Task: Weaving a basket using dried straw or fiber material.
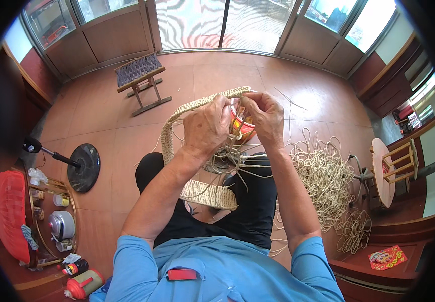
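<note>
A pale woven straw band point(209, 195) curves in a loop over my lap and up past my left hand to its far end. My left hand point(206, 126) is closed on the band near that end. Beside it, my right hand point(264, 117) pinches a thin strand of straw cord at the band's edge; the fingertips partly hide the strand. Loose cord ends point(250, 161) fan out below the hands over my knees. Just behind my hands stands a red and yellow tub point(245, 132), partly covered by them.
A heap of straw cord point(323, 176) lies on the floor at right. A folding stool point(139, 73) stands at far left. Nearer on the left are a round black stand base point(83, 167), a shelf with a kettle point(61, 224), and a red thermos point(85, 284). A wooden stool point(382, 171) is at right.
</note>
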`<action>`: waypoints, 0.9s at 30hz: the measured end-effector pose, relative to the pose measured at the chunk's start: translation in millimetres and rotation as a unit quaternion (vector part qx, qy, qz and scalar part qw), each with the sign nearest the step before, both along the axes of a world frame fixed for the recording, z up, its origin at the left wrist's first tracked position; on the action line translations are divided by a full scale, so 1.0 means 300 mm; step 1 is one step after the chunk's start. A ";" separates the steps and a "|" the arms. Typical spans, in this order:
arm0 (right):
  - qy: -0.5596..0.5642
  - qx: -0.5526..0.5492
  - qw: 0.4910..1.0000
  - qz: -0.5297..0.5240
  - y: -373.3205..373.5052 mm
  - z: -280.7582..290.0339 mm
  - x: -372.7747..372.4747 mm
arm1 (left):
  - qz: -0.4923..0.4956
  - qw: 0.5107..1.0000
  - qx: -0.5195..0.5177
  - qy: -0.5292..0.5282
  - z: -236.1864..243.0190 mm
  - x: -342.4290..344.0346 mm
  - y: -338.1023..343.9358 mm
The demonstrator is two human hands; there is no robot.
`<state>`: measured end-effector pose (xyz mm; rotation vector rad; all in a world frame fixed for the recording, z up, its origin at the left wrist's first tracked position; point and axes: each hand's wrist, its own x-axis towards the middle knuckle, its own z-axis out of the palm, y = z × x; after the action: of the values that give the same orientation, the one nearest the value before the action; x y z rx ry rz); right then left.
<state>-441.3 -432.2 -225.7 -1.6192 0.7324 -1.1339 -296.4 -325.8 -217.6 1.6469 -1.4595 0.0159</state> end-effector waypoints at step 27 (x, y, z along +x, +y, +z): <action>0.074 -0.111 0.983 -0.129 0.051 -0.017 0.047 | -0.055 0.979 0.013 -0.198 -0.052 0.026 0.012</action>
<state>-427.2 -417.0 -230.7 -1.8483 0.9616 -1.3281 -288.5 -322.1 -233.1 1.6429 -1.8543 0.2772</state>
